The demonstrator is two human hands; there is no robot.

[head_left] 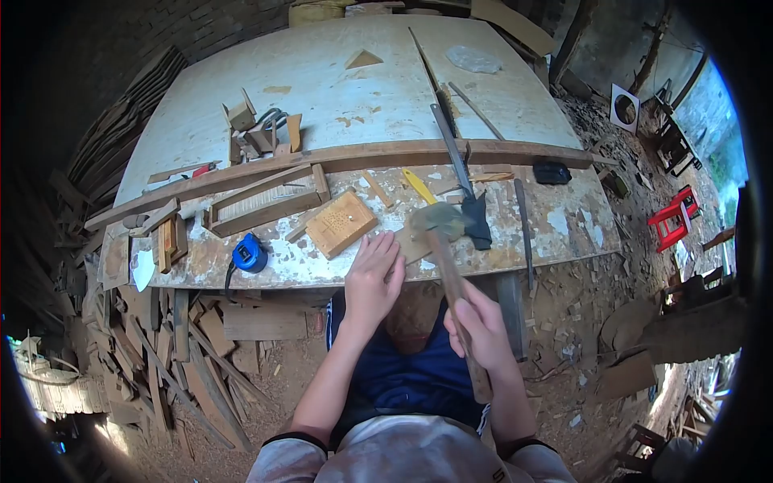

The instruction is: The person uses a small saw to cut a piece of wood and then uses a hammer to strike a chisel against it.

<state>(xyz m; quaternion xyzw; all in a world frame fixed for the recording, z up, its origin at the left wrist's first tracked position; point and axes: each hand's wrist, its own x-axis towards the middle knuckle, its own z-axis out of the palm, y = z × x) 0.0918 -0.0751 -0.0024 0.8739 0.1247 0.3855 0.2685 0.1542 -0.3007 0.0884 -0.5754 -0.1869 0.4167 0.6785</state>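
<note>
My right hand (481,328) is wrapped round the wooden handle of a hammer (451,282). Its head is smeared by motion and hangs over the front of the workbench, partly covering a flat piece of wood (414,246). My left hand (374,272) lies at the bench's front edge, palm down with its fingers stretched forward. Those fingertips sit between the flat piece and a thick wooden block (342,224). Small marks or holes dot the top of that block.
A long wooden beam (362,153) crosses the workbench (322,97). Around it lie a blue tape measure (250,253), a wooden frame (266,201), a black-handled tool (477,221), a yellow-handled tool (419,186) and a metal bar (523,229). Scrap wood (185,362) covers the floor at left.
</note>
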